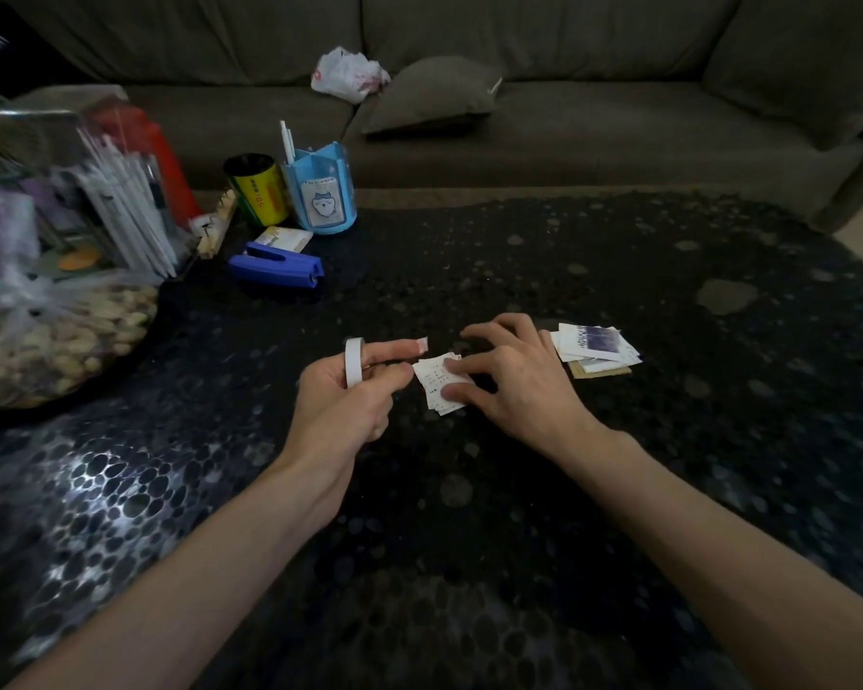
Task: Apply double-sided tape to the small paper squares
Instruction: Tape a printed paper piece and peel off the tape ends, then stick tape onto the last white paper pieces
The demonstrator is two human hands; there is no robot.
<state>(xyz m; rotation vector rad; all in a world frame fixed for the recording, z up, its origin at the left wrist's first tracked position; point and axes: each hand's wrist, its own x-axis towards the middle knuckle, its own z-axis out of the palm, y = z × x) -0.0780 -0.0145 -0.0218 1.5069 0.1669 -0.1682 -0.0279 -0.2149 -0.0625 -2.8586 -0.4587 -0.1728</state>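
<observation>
Over dark table (469, 540), left grip (350, 398) holds tape roll (353, 363), right grip (514, 381) pinches paper squares (433, 377).

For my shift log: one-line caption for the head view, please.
Left hand with the tape roll ringed on its index finger; right hand pinching the small paper squares.

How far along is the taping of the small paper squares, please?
Done: unclear; the paper pile at the right shows no tape I can make out. In hand: the left hand carries the tape roll on its index finger, a cut tape piece on the fingertip; the right hand pinches the small paper squares on the table. Left: sticking that piece on, probably more squares after.
</observation>
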